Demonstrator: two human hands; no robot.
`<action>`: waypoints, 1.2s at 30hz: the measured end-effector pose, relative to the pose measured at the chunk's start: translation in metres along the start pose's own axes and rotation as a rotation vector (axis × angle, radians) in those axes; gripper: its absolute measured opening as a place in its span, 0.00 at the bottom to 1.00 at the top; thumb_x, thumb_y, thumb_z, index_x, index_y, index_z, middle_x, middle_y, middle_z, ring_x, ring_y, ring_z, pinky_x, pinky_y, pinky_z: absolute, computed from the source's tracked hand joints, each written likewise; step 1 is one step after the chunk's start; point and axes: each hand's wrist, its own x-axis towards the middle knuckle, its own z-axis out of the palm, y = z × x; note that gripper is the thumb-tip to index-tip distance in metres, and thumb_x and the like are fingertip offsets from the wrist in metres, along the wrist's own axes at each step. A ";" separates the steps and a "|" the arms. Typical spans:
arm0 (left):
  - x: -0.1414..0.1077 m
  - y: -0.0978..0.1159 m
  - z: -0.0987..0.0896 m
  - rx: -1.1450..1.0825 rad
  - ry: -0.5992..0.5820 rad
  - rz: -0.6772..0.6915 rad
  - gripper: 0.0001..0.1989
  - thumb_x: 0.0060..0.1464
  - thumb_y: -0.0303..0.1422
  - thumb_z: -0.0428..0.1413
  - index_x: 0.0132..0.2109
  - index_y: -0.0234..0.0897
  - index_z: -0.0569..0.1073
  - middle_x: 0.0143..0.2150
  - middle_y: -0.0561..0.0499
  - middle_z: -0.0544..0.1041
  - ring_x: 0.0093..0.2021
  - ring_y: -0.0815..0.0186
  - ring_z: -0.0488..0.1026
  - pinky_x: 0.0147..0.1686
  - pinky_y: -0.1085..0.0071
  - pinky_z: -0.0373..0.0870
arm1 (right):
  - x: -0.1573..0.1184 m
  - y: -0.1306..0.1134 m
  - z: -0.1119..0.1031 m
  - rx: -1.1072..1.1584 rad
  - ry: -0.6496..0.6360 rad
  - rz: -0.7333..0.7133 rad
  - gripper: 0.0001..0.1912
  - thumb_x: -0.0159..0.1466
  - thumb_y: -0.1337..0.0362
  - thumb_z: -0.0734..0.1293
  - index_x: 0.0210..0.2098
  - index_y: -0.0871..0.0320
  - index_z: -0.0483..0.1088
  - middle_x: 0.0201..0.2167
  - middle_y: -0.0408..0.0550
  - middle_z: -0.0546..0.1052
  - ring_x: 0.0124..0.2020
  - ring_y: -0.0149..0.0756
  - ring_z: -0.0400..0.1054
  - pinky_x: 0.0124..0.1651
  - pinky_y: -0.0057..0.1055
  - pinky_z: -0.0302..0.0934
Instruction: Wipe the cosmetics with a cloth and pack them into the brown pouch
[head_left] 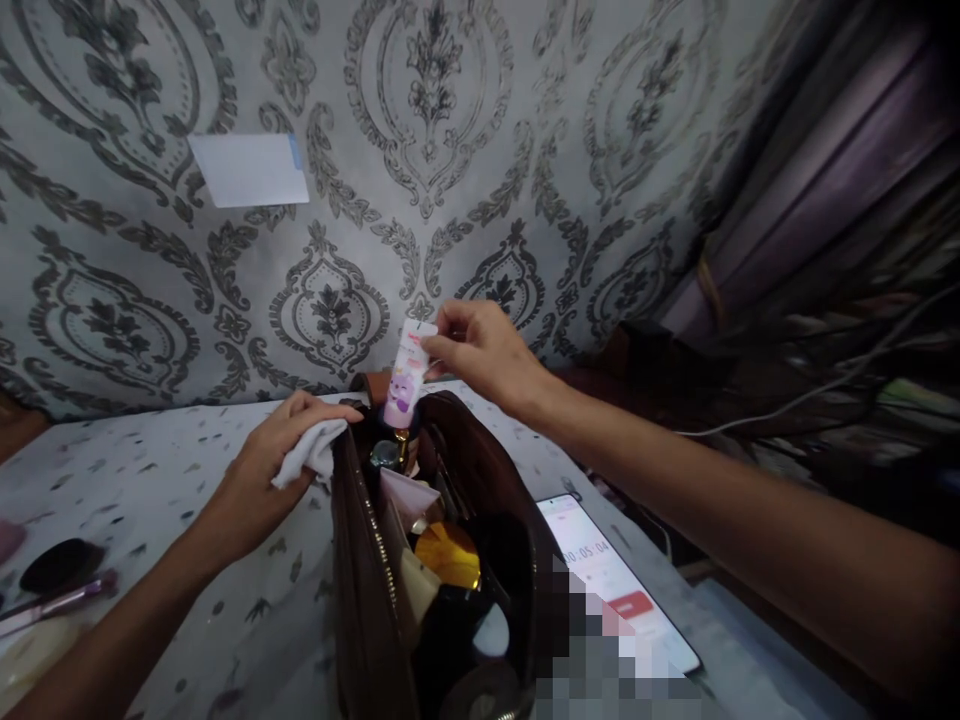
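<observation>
- A small pink-and-white tube (pixel 406 375) is pinched at its upper end between the thumb and fingertips of the right hand (pixel 487 352); it is held cap-down, just above the far end of the open brown bag (pixel 360 590).
- The left hand (pixel 281 455) is closed on a crumpled white cloth (pixel 307 455) and rests against the near-left rim of the bag, seemingly steadying it.
- The bag stands on the speckled desk (pixel 150 480), its mouth wide open. Inside, a round yellow-orange item (pixel 448 553), a small bottle with a metallic top (pixel 386 455), a pale pink pouch or flap (pixel 409 495) and several dark containers can be made out.
- The step in hand is judged to be the passing of the tube across the mouth of the bag; whether it is going in or coming out cannot be told from this one view.
- A straight vertical path is called for, since the tube hangs right over the small bottle and the opening there is narrow.
- A phone (pixel 615 580) with a lit screen lies on the desk just right of the bag; brushes and a dark round compact (pixel 60 565) lie well apart at the left edge.
</observation>
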 end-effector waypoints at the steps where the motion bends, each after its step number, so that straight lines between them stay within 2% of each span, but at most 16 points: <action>1: 0.000 0.000 0.000 -0.006 0.001 0.000 0.28 0.46 0.23 0.46 0.53 0.44 0.73 0.43 0.50 0.71 0.44 0.59 0.69 0.42 0.65 0.64 | 0.000 -0.004 -0.008 -0.112 -0.014 -0.025 0.10 0.58 0.72 0.65 0.22 0.58 0.61 0.20 0.40 0.68 0.26 0.30 0.68 0.29 0.24 0.59; 5: 0.002 0.002 0.002 -0.027 -0.010 -0.024 0.26 0.48 0.23 0.47 0.52 0.45 0.74 0.44 0.49 0.70 0.44 0.58 0.69 0.41 0.65 0.64 | -0.002 -0.017 -0.026 -0.455 -0.160 -0.028 0.06 0.58 0.73 0.64 0.26 0.60 0.65 0.20 0.40 0.69 0.27 0.30 0.67 0.29 0.24 0.55; 9: 0.003 0.002 0.002 -0.028 -0.021 -0.029 0.24 0.49 0.24 0.47 0.52 0.43 0.74 0.43 0.48 0.71 0.45 0.57 0.68 0.42 0.64 0.63 | 0.001 -0.013 -0.020 -0.633 -0.311 -0.026 0.04 0.58 0.73 0.64 0.30 0.61 0.70 0.24 0.44 0.73 0.28 0.30 0.67 0.30 0.25 0.54; 14: 0.004 0.004 0.002 -0.030 -0.025 -0.026 0.23 0.49 0.25 0.47 0.52 0.42 0.73 0.42 0.48 0.70 0.43 0.58 0.67 0.42 0.64 0.63 | 0.004 -0.018 -0.007 -0.845 -0.489 0.018 0.09 0.59 0.69 0.66 0.39 0.63 0.73 0.38 0.53 0.78 0.39 0.37 0.71 0.31 0.26 0.55; 17: 0.005 0.007 0.001 -0.043 -0.022 -0.043 0.23 0.48 0.25 0.47 0.51 0.42 0.74 0.41 0.49 0.70 0.43 0.58 0.67 0.43 0.64 0.64 | 0.000 -0.027 0.001 -0.941 -0.592 -0.014 0.13 0.61 0.72 0.65 0.45 0.65 0.74 0.47 0.58 0.77 0.49 0.41 0.71 0.38 0.26 0.60; 19: 0.005 0.007 0.001 -0.041 -0.021 -0.049 0.23 0.48 0.25 0.47 0.51 0.42 0.74 0.42 0.48 0.70 0.44 0.57 0.68 0.43 0.64 0.64 | -0.003 -0.030 0.007 -0.970 -0.601 -0.040 0.16 0.63 0.71 0.64 0.49 0.64 0.73 0.51 0.60 0.76 0.53 0.44 0.71 0.42 0.28 0.62; 24: 0.005 0.004 0.002 -0.059 -0.007 -0.018 0.21 0.49 0.27 0.48 0.50 0.43 0.75 0.42 0.47 0.71 0.44 0.56 0.69 0.42 0.63 0.65 | -0.007 -0.022 0.017 -1.007 -0.563 -0.047 0.19 0.64 0.70 0.62 0.53 0.62 0.72 0.52 0.62 0.76 0.54 0.49 0.71 0.47 0.36 0.66; 31: 0.005 0.005 0.002 -0.089 0.008 -0.028 0.17 0.53 0.31 0.50 0.48 0.43 0.76 0.43 0.47 0.72 0.45 0.55 0.69 0.44 0.63 0.66 | -0.008 -0.007 0.029 -1.063 -0.560 -0.064 0.18 0.64 0.67 0.63 0.53 0.63 0.73 0.55 0.62 0.72 0.59 0.52 0.65 0.55 0.38 0.63; 36: 0.005 0.004 0.002 -0.089 0.007 -0.015 0.17 0.53 0.30 0.50 0.48 0.43 0.76 0.43 0.46 0.72 0.44 0.54 0.69 0.42 0.63 0.66 | -0.015 -0.002 0.035 -1.072 -0.554 -0.099 0.22 0.63 0.68 0.65 0.57 0.66 0.68 0.55 0.62 0.73 0.59 0.51 0.64 0.57 0.39 0.62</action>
